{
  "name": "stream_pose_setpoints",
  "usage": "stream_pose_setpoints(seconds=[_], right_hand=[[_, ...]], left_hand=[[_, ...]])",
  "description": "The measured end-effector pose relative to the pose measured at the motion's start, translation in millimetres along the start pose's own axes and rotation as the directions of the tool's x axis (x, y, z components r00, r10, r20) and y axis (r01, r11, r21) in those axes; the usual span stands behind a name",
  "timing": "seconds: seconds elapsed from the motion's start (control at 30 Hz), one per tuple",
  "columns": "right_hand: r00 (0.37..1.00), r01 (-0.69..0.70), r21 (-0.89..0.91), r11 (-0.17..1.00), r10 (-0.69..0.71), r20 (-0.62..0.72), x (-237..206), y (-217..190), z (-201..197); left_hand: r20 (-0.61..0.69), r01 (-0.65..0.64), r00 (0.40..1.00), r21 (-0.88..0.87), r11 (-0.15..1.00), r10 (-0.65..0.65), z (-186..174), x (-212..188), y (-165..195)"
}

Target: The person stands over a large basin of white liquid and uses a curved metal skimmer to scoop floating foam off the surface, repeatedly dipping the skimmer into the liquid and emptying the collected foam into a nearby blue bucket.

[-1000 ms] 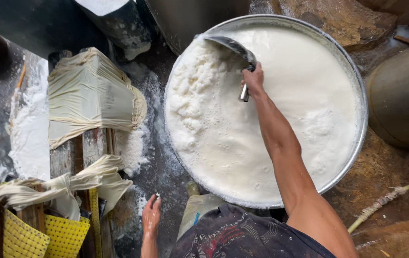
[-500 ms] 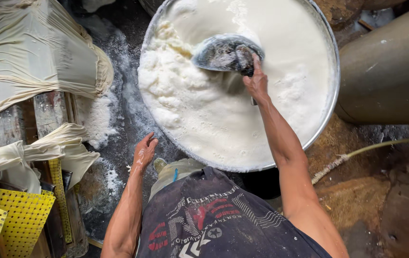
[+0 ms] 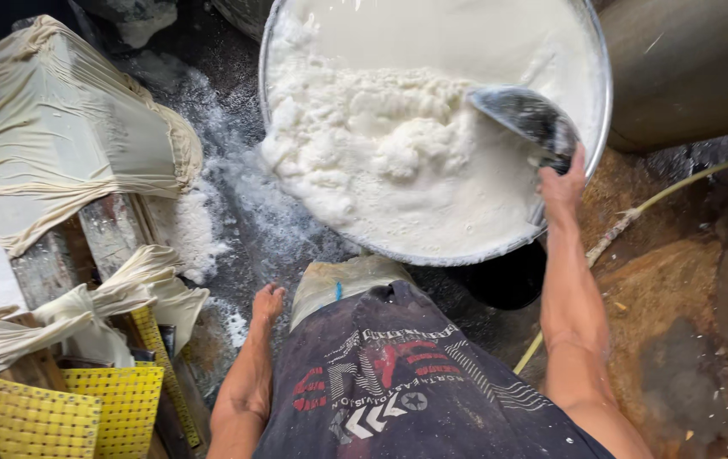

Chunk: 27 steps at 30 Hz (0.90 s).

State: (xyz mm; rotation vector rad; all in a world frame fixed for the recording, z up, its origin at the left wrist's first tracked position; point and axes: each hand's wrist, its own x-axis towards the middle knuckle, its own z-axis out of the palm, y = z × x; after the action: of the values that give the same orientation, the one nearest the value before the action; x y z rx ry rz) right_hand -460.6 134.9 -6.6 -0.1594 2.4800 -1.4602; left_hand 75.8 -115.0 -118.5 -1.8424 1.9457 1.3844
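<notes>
The right hand [image 3: 564, 183] is closed tight around the handle of a dark metal scoop [image 3: 524, 117], which dips into soft white curd [image 3: 381, 144] near the right rim of a big round metal pan [image 3: 600, 136]. The left hand [image 3: 267, 303] holds nothing; its fingers lie loose and open on the wet dark floor [image 3: 236, 212], just below the pan's near edge. To the left sit blocks wrapped in cream cloth [image 3: 58, 144], and yellow trays with little holes [image 3: 66, 408] stand at the bottom left corner.
</notes>
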Motion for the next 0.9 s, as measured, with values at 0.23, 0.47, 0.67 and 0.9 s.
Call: stream_pose_setpoints(seconds=[0.23, 0.47, 0.67, 0.9], right_hand=[[0.964, -0.236, 0.663, 0.71, 0.257, 0.068, -39.1, 51.2, -23.9], [0.852, -0.438, 0.812, 0.385, 0.466, 0.239, -12.9, 49.0, 44.3], [0.798, -0.595, 0.777, 0.208, 0.272, 0.538, 32.1, -10.5, 112.5], [0.77, -0.636, 0.704, 0.314, 0.21, 0.602, 91.2, -83.0, 191.0]], left_hand=[[0.036, 0.127, 0.992, -0.176, 0.976, -0.122, -1.7, -13.9, -42.7], [0.13, 0.246, 0.969, -0.532, 0.81, -0.209, 9.6, -8.0, -21.1], [0.1, 0.255, 0.964, -0.59, 0.766, -0.244, 23.9, -14.7, 8.9], [0.077, 0.33, 0.929, -0.614, 0.717, -0.362, 62.3, -52.1, 3.0]])
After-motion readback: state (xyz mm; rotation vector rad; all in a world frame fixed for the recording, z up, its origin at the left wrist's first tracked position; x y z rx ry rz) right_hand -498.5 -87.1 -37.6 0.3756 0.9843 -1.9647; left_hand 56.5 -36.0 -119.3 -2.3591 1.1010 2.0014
